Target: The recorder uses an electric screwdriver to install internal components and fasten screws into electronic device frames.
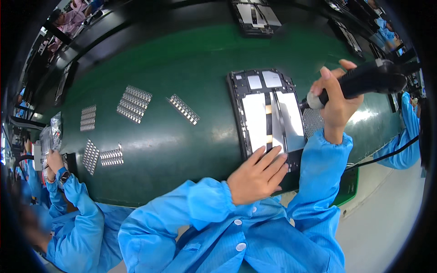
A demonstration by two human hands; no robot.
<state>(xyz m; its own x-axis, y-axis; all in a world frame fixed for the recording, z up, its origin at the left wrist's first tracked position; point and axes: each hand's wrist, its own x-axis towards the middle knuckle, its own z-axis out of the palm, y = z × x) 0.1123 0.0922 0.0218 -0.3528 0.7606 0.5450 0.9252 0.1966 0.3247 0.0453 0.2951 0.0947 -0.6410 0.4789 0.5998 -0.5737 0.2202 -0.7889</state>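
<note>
An opened tablet-like device [292, 114] with a black frame and silver panels lies on the green bench in front of me. My left hand [258, 176] rests on its near end, fingers stretched out over the lower edge. A black electric screwdriver [371, 78] is gripped in my right hand [337, 102], held nearly level with its tip pointing left. That tip is by the right edge of the device; whether it touches a screw cannot be made out. Beneath the right hand, a grey patterned sheet [313, 122] is partly covered.
On the green bench [182, 150], several sheets of small metallic pieces [134, 103] lie to the left. Another opened device [256, 17] sits at the far side. Co-workers in blue sleeves [82, 195] work at the left and right. A black cable [387, 154] runs at right.
</note>
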